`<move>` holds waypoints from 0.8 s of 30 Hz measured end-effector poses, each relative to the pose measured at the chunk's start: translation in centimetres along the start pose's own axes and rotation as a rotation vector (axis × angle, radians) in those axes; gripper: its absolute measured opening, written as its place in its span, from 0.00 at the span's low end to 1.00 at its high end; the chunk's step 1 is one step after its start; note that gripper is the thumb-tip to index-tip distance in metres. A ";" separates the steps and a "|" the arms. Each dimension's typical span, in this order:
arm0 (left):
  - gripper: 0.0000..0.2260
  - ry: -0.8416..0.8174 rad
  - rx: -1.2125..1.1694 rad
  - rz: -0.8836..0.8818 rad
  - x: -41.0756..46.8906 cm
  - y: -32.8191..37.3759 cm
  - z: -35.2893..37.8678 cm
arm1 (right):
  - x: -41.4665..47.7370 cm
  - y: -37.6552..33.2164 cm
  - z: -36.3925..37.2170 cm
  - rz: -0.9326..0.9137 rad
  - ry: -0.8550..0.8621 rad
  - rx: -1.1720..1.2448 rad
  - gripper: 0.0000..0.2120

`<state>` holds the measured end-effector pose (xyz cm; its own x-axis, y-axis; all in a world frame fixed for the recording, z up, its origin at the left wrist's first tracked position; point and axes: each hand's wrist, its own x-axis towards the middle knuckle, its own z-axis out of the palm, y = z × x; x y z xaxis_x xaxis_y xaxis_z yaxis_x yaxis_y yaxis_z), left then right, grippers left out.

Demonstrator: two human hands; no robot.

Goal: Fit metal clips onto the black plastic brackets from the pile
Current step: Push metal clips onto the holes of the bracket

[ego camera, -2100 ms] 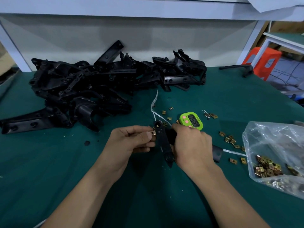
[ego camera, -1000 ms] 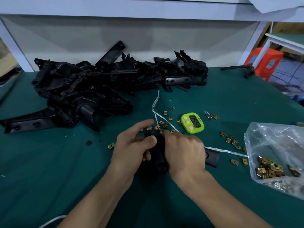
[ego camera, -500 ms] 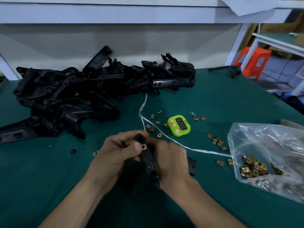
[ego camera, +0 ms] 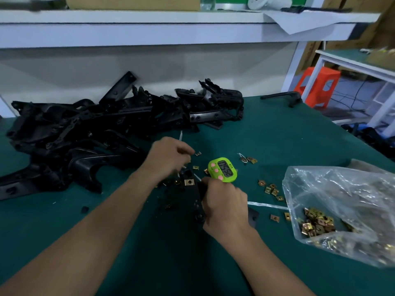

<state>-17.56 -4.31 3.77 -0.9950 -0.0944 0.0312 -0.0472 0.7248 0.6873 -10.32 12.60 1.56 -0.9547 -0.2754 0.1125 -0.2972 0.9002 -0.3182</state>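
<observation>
The right hand gripped a black bracket over the green surface, with one brass clip seated near its top. The blurred left hand curled above loose clips; whether it held anything could not be told. A green timer read 05:52. Beyond lay the bracket pile.

Dim, bluish light from overhead; the shelf casts shade on the back wall. Wide-angle bending warps the edges, and motion blur smears the left hand
</observation>
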 end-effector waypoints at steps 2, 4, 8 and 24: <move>0.10 -0.028 0.191 0.037 1.5 0.1 1.6 | 0.1 0.0 0.1 -0.003 -0.004 -0.002 0.12; 0.09 -0.018 0.282 0.058 2.4 0.3 2.0 | 0.2 0.0 0.3 -0.009 -0.037 0.009 0.13; 0.07 -0.021 0.328 0.049 3.5 0.4 1.4 | 0.5 0.2 0.5 -0.019 -0.096 0.023 0.13; 0.16 0.159 -0.907 -0.180 -12.4 -2.3 -0.8 | 0.5 0.1 0.6 -0.027 0.018 -0.069 0.10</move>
<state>-5.03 -5.34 2.39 -0.9526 -0.2942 -0.0774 -0.0459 -0.1125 0.9926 -10.87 12.38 1.04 -0.9458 -0.2942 0.1374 -0.3205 0.9139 -0.2490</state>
